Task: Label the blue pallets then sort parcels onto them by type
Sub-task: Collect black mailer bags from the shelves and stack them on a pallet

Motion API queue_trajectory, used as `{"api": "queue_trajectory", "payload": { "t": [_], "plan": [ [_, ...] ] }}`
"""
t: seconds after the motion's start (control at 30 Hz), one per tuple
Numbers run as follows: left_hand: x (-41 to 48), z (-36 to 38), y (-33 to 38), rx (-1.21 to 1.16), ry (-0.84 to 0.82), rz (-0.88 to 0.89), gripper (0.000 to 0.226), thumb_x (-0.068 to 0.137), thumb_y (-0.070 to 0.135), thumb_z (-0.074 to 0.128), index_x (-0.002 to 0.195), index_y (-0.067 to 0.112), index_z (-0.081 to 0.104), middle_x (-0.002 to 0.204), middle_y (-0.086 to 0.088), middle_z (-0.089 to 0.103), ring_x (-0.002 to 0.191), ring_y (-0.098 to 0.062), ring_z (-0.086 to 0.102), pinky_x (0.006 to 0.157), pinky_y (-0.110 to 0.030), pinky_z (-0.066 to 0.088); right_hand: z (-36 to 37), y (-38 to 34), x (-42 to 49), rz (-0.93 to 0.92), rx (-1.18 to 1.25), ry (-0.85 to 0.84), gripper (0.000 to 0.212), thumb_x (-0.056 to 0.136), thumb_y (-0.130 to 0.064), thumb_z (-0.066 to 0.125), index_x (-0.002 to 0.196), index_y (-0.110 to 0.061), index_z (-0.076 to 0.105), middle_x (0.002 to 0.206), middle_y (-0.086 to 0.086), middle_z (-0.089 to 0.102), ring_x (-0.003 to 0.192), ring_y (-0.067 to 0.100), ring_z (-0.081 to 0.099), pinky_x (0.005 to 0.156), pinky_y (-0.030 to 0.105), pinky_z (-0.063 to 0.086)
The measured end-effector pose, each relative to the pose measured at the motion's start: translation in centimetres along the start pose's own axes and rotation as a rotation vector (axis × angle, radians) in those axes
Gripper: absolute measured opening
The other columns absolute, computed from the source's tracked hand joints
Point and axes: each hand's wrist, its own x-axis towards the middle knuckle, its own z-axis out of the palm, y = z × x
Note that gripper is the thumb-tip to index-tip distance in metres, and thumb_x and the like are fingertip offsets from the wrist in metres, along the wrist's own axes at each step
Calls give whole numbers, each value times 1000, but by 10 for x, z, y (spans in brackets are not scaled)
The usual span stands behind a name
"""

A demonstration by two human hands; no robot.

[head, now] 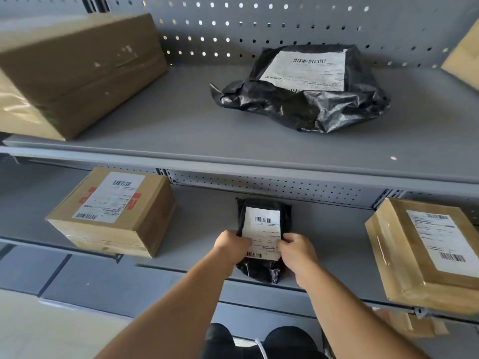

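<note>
A small black plastic parcel (261, 218) with a white barcode label lies on the lower grey shelf (207, 229). My left hand (230, 246) grips its left side and my right hand (295, 248) grips its right side, fingers over the label. A bigger black bag parcel (305, 99) with a label rests on the upper shelf (181, 120). Cardboard boxes sit around: a labelled one (114, 211) at lower left, a taped one (430, 247) at lower right, a large plain one (77, 71) at upper left. No blue pallet shows.
The shelving has a perforated grey back panel (285, 24). Another cardboard corner (464, 58) pokes in at the upper right. Pale floor (51, 330) lies below left, and my dark shoes (256, 340) stand at the shelf's foot.
</note>
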Motion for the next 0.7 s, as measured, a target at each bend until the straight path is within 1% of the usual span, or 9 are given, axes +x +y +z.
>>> {"api": "queue_trajectory", "payload": {
  "t": [0.07,0.13,0.2,0.23,0.3,0.4,0.53,0.63,0.7],
  "plan": [
    [-10,-9,0,-5,-14,-27,28,91,10,59,115,12,73,103,-5,77,96,-26,73,91,-42,60,-1,-4,-9,12,-12,-35,17,96,-20,62,108,-25,72,94,-10,72,76,2,61,54,17,45],
    [-22,-18,1,-36,-14,-50,30,91,8,60,117,14,73,103,-3,77,95,-24,73,91,-40,60,-2,-13,-19,24,-2,-35,14,95,-21,61,102,-28,71,101,-7,74,82,7,65,63,23,54],
    [-34,-27,3,-67,-3,-63,30,90,8,61,116,16,72,102,-2,76,95,-24,72,91,-40,60,-3,-23,-30,49,31,-38,18,94,-23,62,109,-27,71,101,-7,73,87,12,67,74,32,59],
    [-41,-31,4,-81,2,-66,28,90,7,62,114,18,71,102,-2,76,95,-24,73,91,-40,60,-4,-28,-36,65,57,-49,21,94,-24,62,115,-27,68,103,-6,72,89,14,67,74,33,58],
    [-54,-39,5,-119,19,-80,21,90,9,63,104,24,67,100,0,76,94,-22,73,89,-40,61,-5,-37,-47,84,96,-64,29,95,-24,63,124,-24,63,106,-4,69,92,15,66,65,28,53],
    [-73,-51,7,-193,44,-104,17,90,13,64,96,29,63,97,0,76,91,-22,74,88,-40,61,-12,-49,-63,71,73,-50,33,94,-25,64,127,-23,62,113,-2,67,92,15,65,58,23,47],
    [-100,-63,8,-341,48,-153,17,92,13,64,107,22,66,98,-8,77,91,-27,75,87,-44,62,-20,-64,-82,61,78,-76,31,92,-20,65,123,-22,62,114,-1,66,94,17,65,62,25,48],
    [-117,-69,12,-417,89,-157,19,94,12,65,111,20,67,95,-7,78,86,-24,77,83,-42,63,-26,-75,-91,17,107,-119,26,91,-19,66,115,-26,61,114,-3,65,95,14,62,68,26,47],
    [-129,-72,15,-479,111,-149,21,94,13,66,114,18,66,95,-7,78,82,-22,78,79,-40,64,-30,-80,-95,-16,140,-153,23,91,-18,67,109,-30,59,111,-6,63,92,9,60,67,23,45]
  ]
}}
